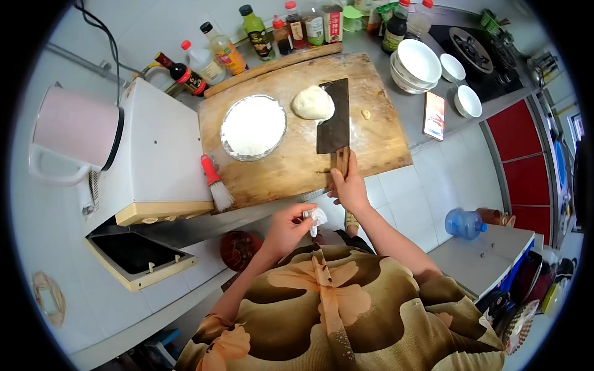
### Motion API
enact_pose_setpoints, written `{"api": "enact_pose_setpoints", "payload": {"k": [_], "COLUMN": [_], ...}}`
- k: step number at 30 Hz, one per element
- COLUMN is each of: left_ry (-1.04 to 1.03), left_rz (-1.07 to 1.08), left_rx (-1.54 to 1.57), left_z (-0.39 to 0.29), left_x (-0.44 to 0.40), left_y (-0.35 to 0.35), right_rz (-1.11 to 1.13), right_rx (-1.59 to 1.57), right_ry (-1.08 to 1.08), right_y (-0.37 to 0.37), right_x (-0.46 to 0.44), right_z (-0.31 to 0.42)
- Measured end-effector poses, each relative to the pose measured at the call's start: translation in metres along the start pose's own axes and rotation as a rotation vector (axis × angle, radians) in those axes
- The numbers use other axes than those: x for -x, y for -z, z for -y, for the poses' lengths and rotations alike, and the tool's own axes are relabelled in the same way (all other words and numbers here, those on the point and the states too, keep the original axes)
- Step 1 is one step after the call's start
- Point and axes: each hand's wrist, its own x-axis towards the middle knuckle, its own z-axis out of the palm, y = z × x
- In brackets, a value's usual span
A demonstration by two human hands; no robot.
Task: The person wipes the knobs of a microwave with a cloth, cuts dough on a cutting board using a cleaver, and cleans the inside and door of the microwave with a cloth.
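Note:
My right hand point(350, 188) grips the wooden handle of a cleaver point(334, 133), whose dark blade lies over the cutting board point(284, 176). A round lump of dough point(313, 103) rests at the blade's left edge; whether it overlaps the blade is hard to tell. My left hand point(287, 230) is closed on a crumpled white tissue point(318, 218), just off the board's near edge. Left of the dough is a round dish of flour point(253, 127). A small scrap of dough point(366, 114) sits right of the blade.
A rolling pin point(272, 69) lies along the board's back edge, with several sauce bottles point(257, 34) behind. A red-handled brush point(215, 182) is at the left edge. White bowls point(417, 62) and a phone point(434, 115) stand right, near the stove point(473, 52).

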Motion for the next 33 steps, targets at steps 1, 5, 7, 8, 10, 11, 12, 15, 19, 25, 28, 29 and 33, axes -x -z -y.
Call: {"api": "enact_pose_setpoints", "payload": {"k": [1,5,7,8,10,11,12,15,19,25,28,29,33], "left_ry": [0.024,-0.027,-0.028,-0.031,-0.016,-0.012,-0.013,-0.017,0.022,-0.012,0.011,-0.029,-0.055], "left_rz": [0.009,-0.006,0.0,0.004,-0.026,-0.023,-0.005,0.004,0.01,-0.024,-0.021,-0.038,-0.116], "left_rx": [-0.011,-0.115,-0.058,-0.057,-0.139,-0.144,-0.118,-0.124,-0.091,-0.169,-0.065,-0.12,-0.173], "left_z": [0.002,-0.013,-0.004,-0.002,-0.005,-0.003,-0.001,-0.006,-0.006,-0.014,-0.006,-0.003,0.003], "left_x": [-0.001,-0.004,-0.004,-0.005,-0.003,-0.002,-0.003,-0.005,0.0,0.003,0.002,0.003,0.014], "left_y": [0.001,0.002,0.002,0.001,0.005,0.006,0.006,0.002,0.004,0.005,0.001,0.002,0.011], "right_rz": [-0.008,0.11,0.111,0.118,0.162,0.161,0.172,0.176,0.144,0.225,0.255,0.235,0.228], "right_rx": [-0.003,-0.162,-0.193,-0.215,-0.191,-0.197,-0.187,-0.162,-0.23,-0.581,-0.639,-0.67,-0.615], "right_ry": [0.004,-0.048,-0.079,-0.083,-0.019,-0.021,-0.026,-0.042,0.0,-0.083,-0.094,-0.105,-0.092], "right_y": [0.004,0.019,0.013,0.005,-0.002,-0.004,-0.002,-0.001,-0.028,-0.006,0.0,0.0,0.006], "right_x": [-0.001,-0.004,0.005,0.004,0.0,-0.001,-0.001,0.001,-0.001,0.005,0.007,0.008,0.014], "right_z": [-0.003,-0.031,-0.03,-0.024,-0.014,-0.012,-0.01,-0.011,-0.029,-0.021,-0.024,-0.022,-0.021]}}
